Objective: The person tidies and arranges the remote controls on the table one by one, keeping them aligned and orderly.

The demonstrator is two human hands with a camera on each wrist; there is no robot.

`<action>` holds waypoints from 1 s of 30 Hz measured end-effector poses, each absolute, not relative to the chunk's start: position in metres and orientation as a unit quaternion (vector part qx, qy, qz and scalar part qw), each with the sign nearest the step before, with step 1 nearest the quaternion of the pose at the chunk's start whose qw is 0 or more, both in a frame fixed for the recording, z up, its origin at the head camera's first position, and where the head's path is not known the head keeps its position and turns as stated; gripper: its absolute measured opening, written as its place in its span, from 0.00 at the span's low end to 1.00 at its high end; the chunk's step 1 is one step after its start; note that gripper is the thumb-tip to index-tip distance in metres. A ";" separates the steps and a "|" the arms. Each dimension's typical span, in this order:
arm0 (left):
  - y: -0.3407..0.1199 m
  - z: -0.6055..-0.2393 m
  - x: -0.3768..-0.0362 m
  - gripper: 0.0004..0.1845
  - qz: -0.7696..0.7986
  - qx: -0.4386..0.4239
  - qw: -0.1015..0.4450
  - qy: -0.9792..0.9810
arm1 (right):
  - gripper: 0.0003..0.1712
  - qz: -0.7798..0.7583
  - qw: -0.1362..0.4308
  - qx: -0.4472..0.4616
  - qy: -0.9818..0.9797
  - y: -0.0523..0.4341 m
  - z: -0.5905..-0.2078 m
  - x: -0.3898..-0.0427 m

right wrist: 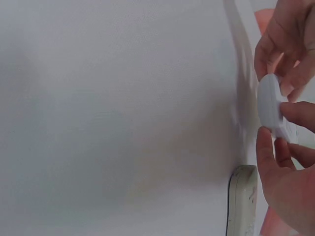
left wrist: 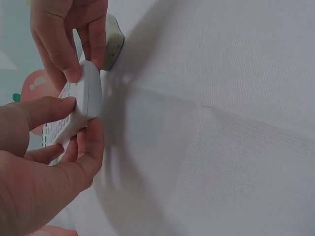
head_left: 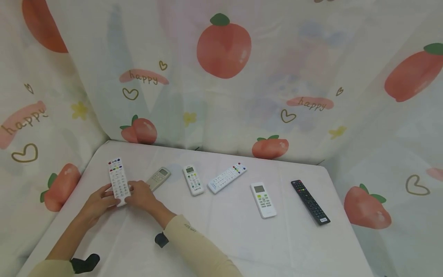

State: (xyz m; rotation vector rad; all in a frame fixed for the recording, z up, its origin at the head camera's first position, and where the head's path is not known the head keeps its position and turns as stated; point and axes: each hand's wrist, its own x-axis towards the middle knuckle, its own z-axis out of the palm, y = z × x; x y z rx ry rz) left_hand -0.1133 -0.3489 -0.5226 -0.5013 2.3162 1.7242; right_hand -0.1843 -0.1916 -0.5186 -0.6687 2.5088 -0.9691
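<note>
A long white remote [head_left: 117, 177] with coloured buttons lies at the far left of the table. Both hands pinch its near end. My left hand [head_left: 110, 197] takes it from the left side, thumb on top, as the left wrist view shows at the left hand [left wrist: 81, 125] and the remote's end [left wrist: 87, 96]. My right hand [head_left: 133, 192] grips the same end from the right. In the right wrist view the right hand [right wrist: 275, 132] has its thumb and fingers on the rounded end of the remote [right wrist: 268, 105], which is slightly raised off the cloth.
A grey remote [head_left: 158, 178] lies just right of the hands. Further right lie a white display remote [head_left: 193, 179], a white remote with coloured buttons [head_left: 226, 177], another white display remote [head_left: 263, 199] and a black remote [head_left: 310, 201]. Printed curtains enclose the white-clothed table [head_left: 221, 238].
</note>
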 end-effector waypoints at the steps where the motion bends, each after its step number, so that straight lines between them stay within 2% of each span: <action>1: -0.348 -0.522 -0.112 0.44 0.585 -0.169 0.105 0.787 | 0.34 -0.346 0.190 -0.236 0.888 -0.190 -0.518 -0.184; 9: -0.341 -0.516 -0.108 0.45 0.573 -0.158 0.109 0.797 | 0.38 -0.400 0.236 -0.225 0.857 -0.176 -0.511 -0.185; 18: -0.330 -0.505 -0.108 0.48 0.563 -0.134 0.115 0.807 | 0.45 -0.448 0.245 -0.222 0.831 -0.161 -0.508 -0.186; 30: -0.318 -0.500 -0.108 0.49 0.569 -0.111 0.125 0.805 | 0.43 -0.502 0.241 -0.193 0.808 -0.145 -0.508 -0.180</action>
